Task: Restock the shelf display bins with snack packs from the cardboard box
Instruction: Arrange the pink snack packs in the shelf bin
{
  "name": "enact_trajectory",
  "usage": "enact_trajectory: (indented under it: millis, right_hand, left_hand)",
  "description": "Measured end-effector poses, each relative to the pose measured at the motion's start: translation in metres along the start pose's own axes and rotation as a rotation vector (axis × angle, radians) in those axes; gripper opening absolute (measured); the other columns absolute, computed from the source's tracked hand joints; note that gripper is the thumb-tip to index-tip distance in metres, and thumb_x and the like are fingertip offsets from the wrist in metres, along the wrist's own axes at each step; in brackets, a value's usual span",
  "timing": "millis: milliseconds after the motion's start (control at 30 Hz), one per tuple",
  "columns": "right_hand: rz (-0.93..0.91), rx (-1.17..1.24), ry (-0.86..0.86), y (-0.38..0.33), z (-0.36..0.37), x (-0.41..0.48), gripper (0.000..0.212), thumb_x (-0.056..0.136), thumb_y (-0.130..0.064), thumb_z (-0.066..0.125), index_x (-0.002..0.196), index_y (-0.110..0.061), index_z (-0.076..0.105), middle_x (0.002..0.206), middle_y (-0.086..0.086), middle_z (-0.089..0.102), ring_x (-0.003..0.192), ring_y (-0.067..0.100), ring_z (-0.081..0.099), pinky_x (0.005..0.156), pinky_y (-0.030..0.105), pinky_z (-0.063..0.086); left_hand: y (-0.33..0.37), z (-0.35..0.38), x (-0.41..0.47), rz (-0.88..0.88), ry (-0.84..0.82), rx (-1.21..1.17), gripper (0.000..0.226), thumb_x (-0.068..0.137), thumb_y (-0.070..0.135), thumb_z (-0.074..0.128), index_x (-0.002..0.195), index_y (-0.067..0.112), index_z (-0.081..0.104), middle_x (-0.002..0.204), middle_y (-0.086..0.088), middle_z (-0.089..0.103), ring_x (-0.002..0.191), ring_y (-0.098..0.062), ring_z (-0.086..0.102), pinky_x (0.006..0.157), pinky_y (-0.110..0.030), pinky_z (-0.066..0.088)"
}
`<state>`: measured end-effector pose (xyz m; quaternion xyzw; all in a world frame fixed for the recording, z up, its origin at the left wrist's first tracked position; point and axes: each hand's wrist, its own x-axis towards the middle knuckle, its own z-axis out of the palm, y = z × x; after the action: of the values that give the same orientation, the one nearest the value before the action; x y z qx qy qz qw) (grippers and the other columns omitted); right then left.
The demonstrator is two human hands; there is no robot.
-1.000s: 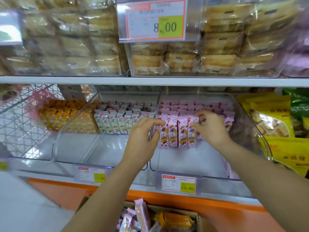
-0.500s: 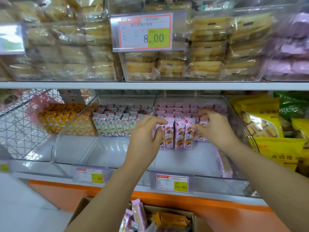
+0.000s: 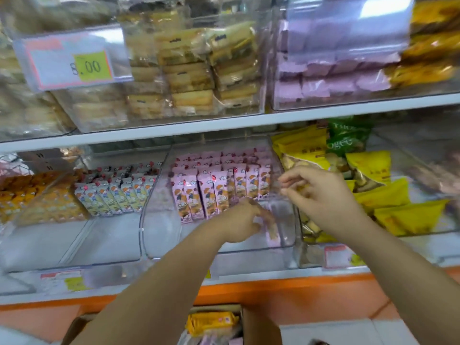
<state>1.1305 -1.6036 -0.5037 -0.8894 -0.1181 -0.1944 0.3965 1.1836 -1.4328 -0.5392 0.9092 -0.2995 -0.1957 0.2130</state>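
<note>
Bare bin floor (image 3: 191,236) before pink packs (image 3: 199,192)

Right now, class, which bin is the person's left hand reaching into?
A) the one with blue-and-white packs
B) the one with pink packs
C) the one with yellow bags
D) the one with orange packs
B: the left hand is inside the clear bin where the pink packs stand, its fingers near one fallen pack lying flat.

A shop: tiered shelves (image 3: 224,125) of clear display bins (image 3: 159,235) stocked with packaged snacks, price tags (image 3: 72,63) clipped in front.
</note>
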Motion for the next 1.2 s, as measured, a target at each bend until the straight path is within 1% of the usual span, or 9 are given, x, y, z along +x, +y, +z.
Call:
enact_trajectory:
  millis: [200,267,367,533,667,833,933,1100,1200]
  right_hand:
    - [-0.001,0.154,0.059,0.012,0.006,-0.003,0.022,0.083,-0.004,0.068,0.092,-0.023,0.064,0.088,-0.013,0.062,0.081,-0.003,0.058,0.069,0.016,0.05]
    - [-0.014,0.168,0.075,0.013,0.008,-0.003,0.023,0.082,-0.004,0.068,0.091,-0.025,0.063,0.088,-0.017,0.061,0.082,-0.002,0.058,0.069,0.018,0.051]
    - [-0.037,0.165,0.094,0.013,0.009,-0.004,0.026,0.081,-0.003,0.069,0.09,-0.026,0.063,0.087,-0.019,0.061,0.082,-0.003,0.059,0.067,0.019,0.05]
    - [-0.053,0.15,0.106,0.012,0.01,-0.004,0.026,0.082,-0.003,0.069,0.09,-0.027,0.063,0.088,-0.017,0.061,0.083,-0.002,0.058,0.067,0.016,0.049]
    - [-0.009,0.159,0.095,0.006,0.008,-0.004,0.02,0.083,-0.003,0.068,0.091,-0.021,0.067,0.085,-0.016,0.061,0.081,-0.004,0.057,0.067,0.009,0.045]
    - [0.05,0.153,0.028,-0.005,0.006,0.002,0.027,0.084,-0.011,0.069,0.105,-0.025,0.063,0.086,-0.015,0.062,0.072,-0.009,0.056,0.064,0.006,0.04]
    - [0.087,0.169,-0.023,-0.01,0.009,0.006,0.041,0.083,-0.023,0.071,0.12,-0.032,0.055,0.108,-0.019,0.057,0.087,-0.003,0.056,0.069,0.01,0.039]
    - [0.135,0.282,-0.009,-0.015,0.014,0.011,0.048,0.08,-0.021,0.074,0.122,-0.029,0.054,0.109,-0.014,0.06,0.096,0.005,0.059,0.085,0.025,0.049]
    - [0.151,0.357,0.017,-0.016,0.015,0.011,0.034,0.077,-0.016,0.077,0.105,-0.023,0.058,0.099,-0.002,0.066,0.082,0.003,0.062,0.071,0.017,0.051]
  left_hand:
    - [0.001,0.008,0.016,-0.025,-0.111,0.093,0.049,0.088,-0.008,0.044,0.128,0.019,0.056,0.124,0.002,0.035,0.124,-0.022,0.032,0.094,-0.023,0.034]
    - [0.0,0.009,0.018,-0.013,-0.107,0.05,0.041,0.089,-0.006,0.045,0.119,0.015,0.061,0.106,0.007,0.042,0.122,-0.022,0.029,0.098,-0.026,0.033]
    - [-0.007,0.016,0.021,-0.029,-0.094,0.058,0.017,0.093,0.011,0.052,0.102,0.016,0.066,0.113,0.003,0.05,0.118,-0.021,0.033,0.098,-0.027,0.032]
    - [-0.022,0.013,0.019,-0.044,0.024,0.117,0.026,0.083,0.015,0.067,0.07,0.025,0.047,0.091,0.0,0.042,0.102,-0.023,0.044,0.073,-0.025,0.037]
    - [-0.017,-0.004,-0.001,-0.125,0.181,-0.543,0.015,0.09,0.005,0.06,0.081,0.016,0.054,0.09,0.003,0.058,0.077,-0.022,0.055,0.066,-0.022,0.047]
    - [-0.009,-0.023,-0.037,-0.159,0.257,-1.469,0.014,0.086,-0.002,0.051,0.088,0.01,0.056,0.106,-0.017,0.066,0.097,-0.032,0.064,0.077,-0.034,0.058]
    - [0.001,-0.028,-0.052,-0.112,0.203,-1.581,0.014,0.076,0.004,0.053,0.088,0.011,0.055,0.095,-0.015,0.069,0.085,-0.029,0.068,0.066,-0.03,0.056]
    - [0.009,-0.029,-0.06,-0.082,0.162,-1.552,0.017,0.076,0.007,0.053,0.092,0.01,0.056,0.093,-0.012,0.07,0.079,-0.024,0.069,0.061,-0.028,0.057]
    - [0.01,-0.029,-0.063,-0.025,0.208,-1.522,0.027,0.074,0.014,0.059,0.101,0.013,0.061,0.1,-0.009,0.071,0.087,-0.025,0.068,0.069,-0.027,0.057]
